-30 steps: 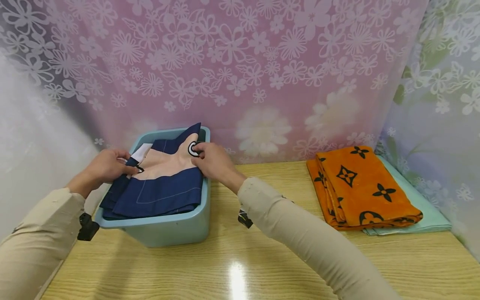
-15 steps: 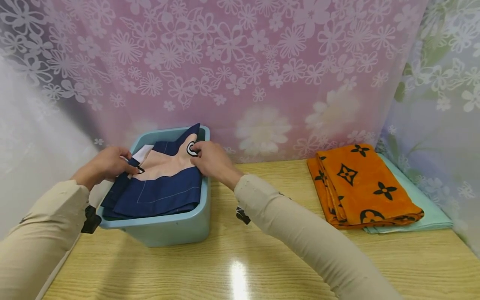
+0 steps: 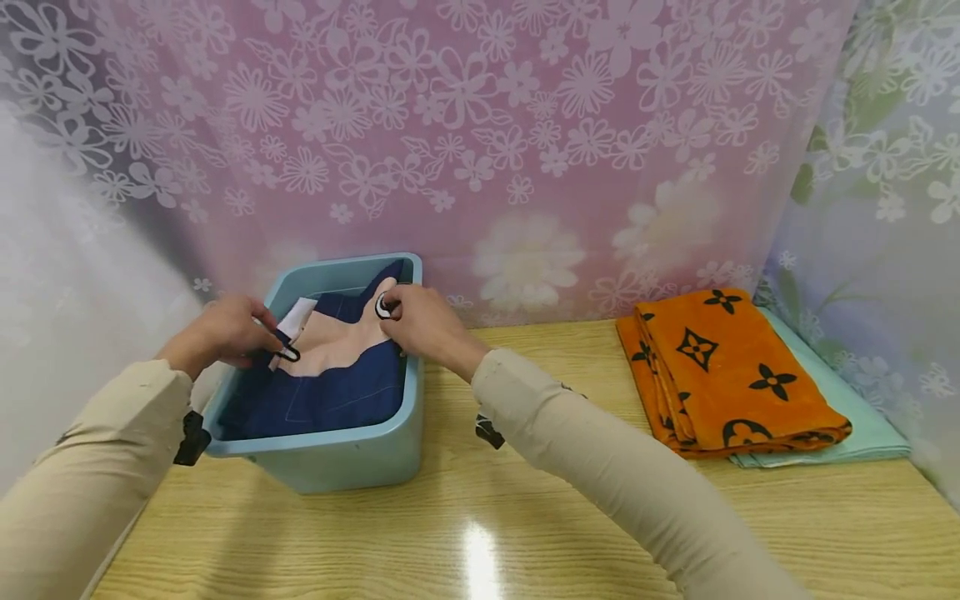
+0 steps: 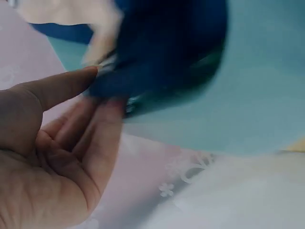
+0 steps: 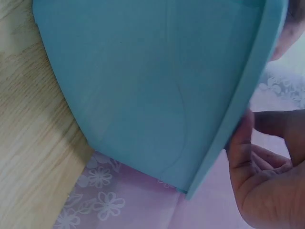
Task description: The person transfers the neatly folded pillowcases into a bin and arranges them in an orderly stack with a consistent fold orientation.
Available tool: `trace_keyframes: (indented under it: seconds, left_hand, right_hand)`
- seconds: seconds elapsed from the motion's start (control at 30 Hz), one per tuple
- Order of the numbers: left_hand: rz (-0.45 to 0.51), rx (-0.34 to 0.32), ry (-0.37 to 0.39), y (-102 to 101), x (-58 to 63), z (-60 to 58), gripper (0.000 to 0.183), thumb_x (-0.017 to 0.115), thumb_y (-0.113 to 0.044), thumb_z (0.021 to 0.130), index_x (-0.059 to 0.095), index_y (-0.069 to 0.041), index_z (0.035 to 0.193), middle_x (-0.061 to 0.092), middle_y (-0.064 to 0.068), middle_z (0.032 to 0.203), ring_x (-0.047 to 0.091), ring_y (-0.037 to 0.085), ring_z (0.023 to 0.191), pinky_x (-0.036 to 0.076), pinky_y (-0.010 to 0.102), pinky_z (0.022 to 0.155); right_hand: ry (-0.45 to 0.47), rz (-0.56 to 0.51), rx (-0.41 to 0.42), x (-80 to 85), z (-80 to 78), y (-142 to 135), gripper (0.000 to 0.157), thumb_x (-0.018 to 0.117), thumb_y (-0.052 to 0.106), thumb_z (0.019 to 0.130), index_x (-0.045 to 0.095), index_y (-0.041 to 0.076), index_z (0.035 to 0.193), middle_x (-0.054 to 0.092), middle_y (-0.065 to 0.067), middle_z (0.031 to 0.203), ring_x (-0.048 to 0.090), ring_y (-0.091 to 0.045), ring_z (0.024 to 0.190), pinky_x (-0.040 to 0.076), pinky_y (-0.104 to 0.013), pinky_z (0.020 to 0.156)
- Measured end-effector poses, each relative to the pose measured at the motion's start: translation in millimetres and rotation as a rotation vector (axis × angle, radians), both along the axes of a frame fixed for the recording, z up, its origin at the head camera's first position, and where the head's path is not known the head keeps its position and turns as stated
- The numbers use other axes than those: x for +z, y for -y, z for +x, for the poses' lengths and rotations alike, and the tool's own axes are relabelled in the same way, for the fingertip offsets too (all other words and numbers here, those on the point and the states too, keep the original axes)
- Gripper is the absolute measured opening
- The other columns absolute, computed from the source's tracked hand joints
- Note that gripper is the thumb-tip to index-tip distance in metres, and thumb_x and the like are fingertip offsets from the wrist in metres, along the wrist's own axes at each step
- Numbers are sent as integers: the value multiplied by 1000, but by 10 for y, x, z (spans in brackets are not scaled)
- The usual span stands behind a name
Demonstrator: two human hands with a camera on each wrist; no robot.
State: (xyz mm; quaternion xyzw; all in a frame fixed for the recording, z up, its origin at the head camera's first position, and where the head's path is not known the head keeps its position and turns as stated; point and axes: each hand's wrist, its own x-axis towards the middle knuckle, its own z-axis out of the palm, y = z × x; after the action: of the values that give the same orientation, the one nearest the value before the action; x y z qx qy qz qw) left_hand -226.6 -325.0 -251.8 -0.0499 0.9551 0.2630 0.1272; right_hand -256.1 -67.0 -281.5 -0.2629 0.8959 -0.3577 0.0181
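Head view: blue bin (image 3: 341,462) sits at the far left corner of the wooden table (image 3: 525,517), its back close to the floral curtain (image 3: 525,125). Navy cloth (image 3: 345,400) with a peach patch across its middle is inside the bin, filling most of the opening; its far right corner pokes up next to the rim. Left hand (image 3: 225,329) is at the bin's left rim, thumb and fingers pinching the cloth by a white-and-black mark; a white flap stands just beyond. Right hand (image 3: 423,325) reaches over the right rim — thumb and index finger nearly together, pinching the cloth at a white-and-black ring. Toward the table's right edge: folded orange cloth (image 3: 735,383) with black motifs, lying on folded mint cloth (image 3: 870,433) that sticks out to the right and at the near side. Both forearms in beige sleeves (image 3: 600,467). Left wrist view: blurred, but thumb above and fingers below are closed on a navy fold, little gap; bin wall right behind it. Right wrist view: the bin's outer wall takes up most of it, hand at the rim, fingertips close together — what's between them is mostly hidden from this side.
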Motion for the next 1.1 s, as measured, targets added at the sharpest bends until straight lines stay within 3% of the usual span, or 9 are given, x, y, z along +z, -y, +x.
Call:
trace_keyframes:
  seconds: [0.17, 0.4, 0.63, 0.93, 1.1]
  left_hand:
    - [42, -36, 121, -101, 56, 23, 73, 58, -24, 95, 21, 15, 143, 37, 39, 132, 48, 49, 116, 54, 45, 77]
    - [9, -128, 159, -177, 85, 84, 74, 52, -36, 97, 20, 8, 147, 16, 37, 145, 35, 53, 125, 47, 54, 88]
    - [-114, -249, -36, -305, 67, 176, 65, 51, -38, 98, 34, 5, 143, 41, 36, 135, 44, 52, 118, 43, 60, 87]
    - [-128, -242, -333, -661, 46, 407, 51, 49, -33, 100, 45, -1, 139, 52, 26, 131, 54, 41, 114, 46, 56, 85]
    - [-97, -263, -432, -965, -26, 527, 48, 49, -36, 100, 48, -7, 139, 53, 16, 133, 55, 35, 113, 46, 54, 86]
  right_hand:
    - [26, -2, 70, 38, 65, -102, 37, 54, 20, 96, 57, 10, 132, 64, -3, 114, 60, -15, 99, 48, -28, 83]
    - [91, -31, 202, 48, 110, -244, 45, 53, 22, 98, 47, 18, 142, 54, -4, 134, 55, -18, 117, 48, -29, 89]
    - [53, 6, 304, 56, 121, -442, 48, 52, 21, 98, 43, 19, 145, 45, -1, 143, 48, -19, 125, 42, -31, 98]
    - [28, 8, 299, 36, 92, -745, 49, 51, 22, 99, 40, 17, 146, 41, 1, 146, 43, -18, 129, 38, -36, 102]
    - [-84, 113, 265, 6, 89, -950, 50, 50, 25, 100, 38, 17, 147, 38, 2, 148, 35, -16, 135, 32, -37, 107]
